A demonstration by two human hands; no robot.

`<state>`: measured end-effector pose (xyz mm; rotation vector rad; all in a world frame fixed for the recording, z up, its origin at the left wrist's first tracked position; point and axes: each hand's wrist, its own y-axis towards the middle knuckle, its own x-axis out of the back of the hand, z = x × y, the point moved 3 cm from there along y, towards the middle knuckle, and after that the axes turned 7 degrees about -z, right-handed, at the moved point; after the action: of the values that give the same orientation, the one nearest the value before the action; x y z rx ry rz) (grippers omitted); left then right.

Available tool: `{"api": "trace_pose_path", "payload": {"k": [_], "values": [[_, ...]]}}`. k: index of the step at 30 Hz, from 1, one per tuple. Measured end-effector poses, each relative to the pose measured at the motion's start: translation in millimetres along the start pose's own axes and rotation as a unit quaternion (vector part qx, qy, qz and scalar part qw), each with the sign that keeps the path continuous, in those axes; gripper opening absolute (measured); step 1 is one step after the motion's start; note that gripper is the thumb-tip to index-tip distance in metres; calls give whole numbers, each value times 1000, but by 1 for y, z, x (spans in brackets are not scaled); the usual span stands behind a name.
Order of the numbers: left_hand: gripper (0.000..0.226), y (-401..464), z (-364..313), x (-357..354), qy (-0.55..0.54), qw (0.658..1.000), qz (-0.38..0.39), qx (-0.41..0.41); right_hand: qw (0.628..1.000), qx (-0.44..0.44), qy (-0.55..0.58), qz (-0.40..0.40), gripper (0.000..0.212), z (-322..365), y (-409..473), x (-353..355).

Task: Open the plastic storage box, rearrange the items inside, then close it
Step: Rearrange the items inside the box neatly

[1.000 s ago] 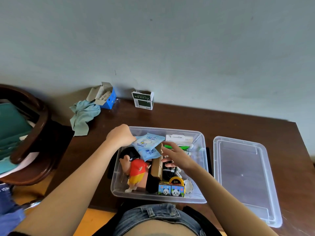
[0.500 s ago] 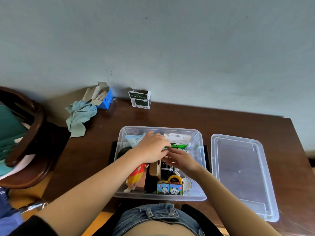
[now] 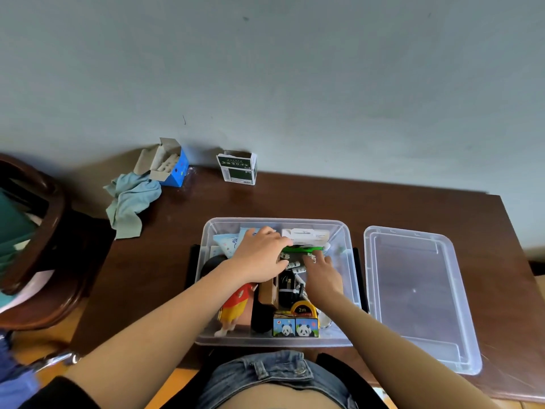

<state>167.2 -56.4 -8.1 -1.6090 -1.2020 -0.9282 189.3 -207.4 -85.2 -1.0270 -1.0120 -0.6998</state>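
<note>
Storage box [image 3: 345, 240] of clear plastic sits open at the near middle of the dark wooden table [image 3: 324, 199], with both of the person's hands inside it. Left hand [image 3: 262, 258] lies knuckles-up over the far middle of the box, its fingers curled down toward a green packet [image 3: 303, 249]; whether they actually pinch it cannot be told, since the fingertips are hidden under the hand. Right hand [image 3: 323, 274] rests just at 4 o'clock from the left one, fingers reaching forward and relaxed, their tips touching the small white printed tubes [image 3: 295, 264] that lie between the two hands. At 12 o'clock from the right hand, against the far wall of the box, lies a white carton [image 3: 306, 236]; at 10 o'clock from the left hand are pale blue tissue packs [image 3: 228, 243]. Under the left forearm lies a cartoon figurine [image 3: 236, 305] in a red shirt and yellow shorts. Toward 6 o'clock from the hands stand a brown cardboard box [image 3: 269, 293], a black coiled cable [image 3: 287, 287], a yellow tape measure [image 3: 302, 309] marked 2m, and, at the near wall, a panda-printed box [image 3: 295, 328]. At 3 o'clock from the storage box, close beside it, the clear lid [image 3: 413, 293] lies upturned on the table. Along the far edge, at 11 o'clock, are a green-and-white carton [image 3: 237, 168], an open blue box of chalk [image 3: 172, 163] and a crumpled teal cloth [image 3: 129, 205].
</note>
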Motion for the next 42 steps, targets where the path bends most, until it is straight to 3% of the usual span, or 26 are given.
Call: {"api": "trace_pose_path", "payload": {"k": [5, 13, 23, 28, 33, 38, 42], "values": [[36, 0, 1, -3, 5, 1000, 4, -1, 982, 110, -151, 0, 41, 3, 19, 4], [33, 0, 4, -5, 3, 1000, -8, -12, 952, 181, -248, 1, 31, 7, 31, 6], [32, -1, 5, -8, -17, 1000, -21, -11, 958, 168, -234, -11, 33, 6, 29, 5], [32, 0, 6, -9, -17, 1000, -22, -9, 974, 133, -182, 6, 44, 5, 21, 7], [31, 0, 5, -9, -22, 999, -23, -9, 972, 127, -198, 29, 25, 20, 18, 3], [31, 0, 5, -8, -26, 999, -22, -7, 977, 132, -169, 1, 35, 23, 19, -1], [32, 1, 5, -9, -25, 1000, -16, -6, 974, 130, -187, 4, 22, 21, 22, -1]]}}
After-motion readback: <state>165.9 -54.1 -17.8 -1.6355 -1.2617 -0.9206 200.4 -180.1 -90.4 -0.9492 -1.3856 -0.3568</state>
